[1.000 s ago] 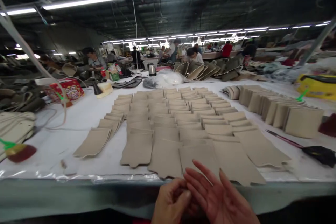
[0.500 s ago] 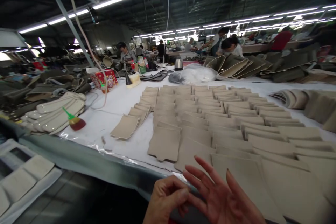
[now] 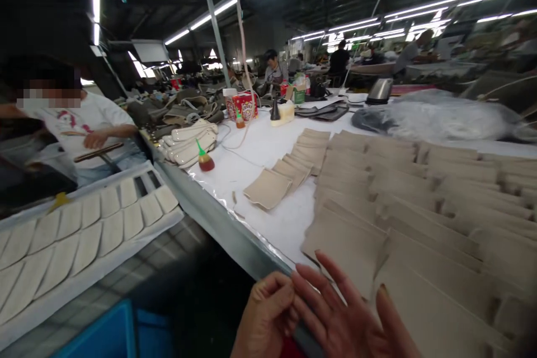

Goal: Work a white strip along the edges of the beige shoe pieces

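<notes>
My left hand [image 3: 264, 313] is at the bottom middle, its fingers curled and the thumb pressed to the forefinger. Its pinch meets the lower fingers of my right hand [image 3: 342, 316]; whatever it may hold is hidden. My right hand is open, palm turned up and fingers spread, with nothing visible on it. Both hands are over the near edge of the table. Just beyond them lie many overlapping beige flat pieces [image 3: 348, 240] in rows. A smaller fanned row of beige pieces [image 3: 268, 187] lies to their left.
A squeeze bottle with a green tip [image 3: 205, 161] stands near pale strap-like pieces [image 3: 191, 142]. Farther back are a red box [image 3: 243, 105], a kettle [image 3: 380, 91] and plastic wrap [image 3: 457, 117]. At left, a person [image 3: 96, 123] works beside a board of pale pieces [image 3: 90, 210]. A blue bin [image 3: 100, 333] is below.
My view has swung to the left, bringing in the person, the full board of pale pieces and the blue bin. My hands keep nearly the same pose, the left still pinched against the right.
</notes>
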Action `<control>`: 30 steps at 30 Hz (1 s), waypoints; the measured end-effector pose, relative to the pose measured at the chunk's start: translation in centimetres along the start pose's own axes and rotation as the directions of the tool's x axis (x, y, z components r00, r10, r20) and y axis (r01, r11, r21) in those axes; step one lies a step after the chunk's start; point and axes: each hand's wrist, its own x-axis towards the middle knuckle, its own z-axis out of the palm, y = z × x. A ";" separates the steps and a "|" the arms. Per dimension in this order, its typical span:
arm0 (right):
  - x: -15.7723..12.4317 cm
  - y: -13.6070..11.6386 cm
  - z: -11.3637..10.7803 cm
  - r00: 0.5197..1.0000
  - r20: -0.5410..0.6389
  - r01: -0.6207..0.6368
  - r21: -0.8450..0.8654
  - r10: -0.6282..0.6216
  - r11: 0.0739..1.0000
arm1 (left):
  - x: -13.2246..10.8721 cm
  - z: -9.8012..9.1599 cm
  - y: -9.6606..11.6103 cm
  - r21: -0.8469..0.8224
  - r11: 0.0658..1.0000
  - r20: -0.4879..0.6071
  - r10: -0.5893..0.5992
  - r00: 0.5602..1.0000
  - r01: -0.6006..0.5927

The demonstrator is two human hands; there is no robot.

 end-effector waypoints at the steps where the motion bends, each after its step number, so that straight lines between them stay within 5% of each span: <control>1: 0.4 0.4 -0.1 1.000 0.011 -0.019 -0.007 0.019 1.000 | -0.2 -0.7 0.3 0.097 0.994 -0.031 0.058 0.998 -0.054; 4: 1.3 1.5 -0.3 0.996 0.034 -0.088 -0.014 0.088 0.996 | -0.9 -2.2 0.6 0.268 0.953 -0.085 0.172 0.981 -0.144; 11: 2.2 2.8 0.6 0.986 -0.056 -0.153 0.057 0.156 0.987 | -0.4 -3.1 -0.2 -0.204 0.978 -0.182 0.000 0.983 -0.038; 20: 3.1 2.8 -1.8 0.990 -0.002 -0.139 0.125 0.141 0.982 | -0.8 -3.8 0.1 -0.065 0.993 -0.223 0.079 0.972 -0.096; 26: 2.7 2.5 -2.7 0.993 0.001 -0.113 0.143 0.114 0.983 | -0.5 -5.1 2.4 -0.042 0.973 -0.302 0.203 0.931 -0.226; 30: 2.7 2.6 -3.1 0.995 0.005 -0.097 0.167 0.097 0.981 | -0.8 -5.2 3.3 0.309 0.924 -0.308 0.321 0.896 -0.225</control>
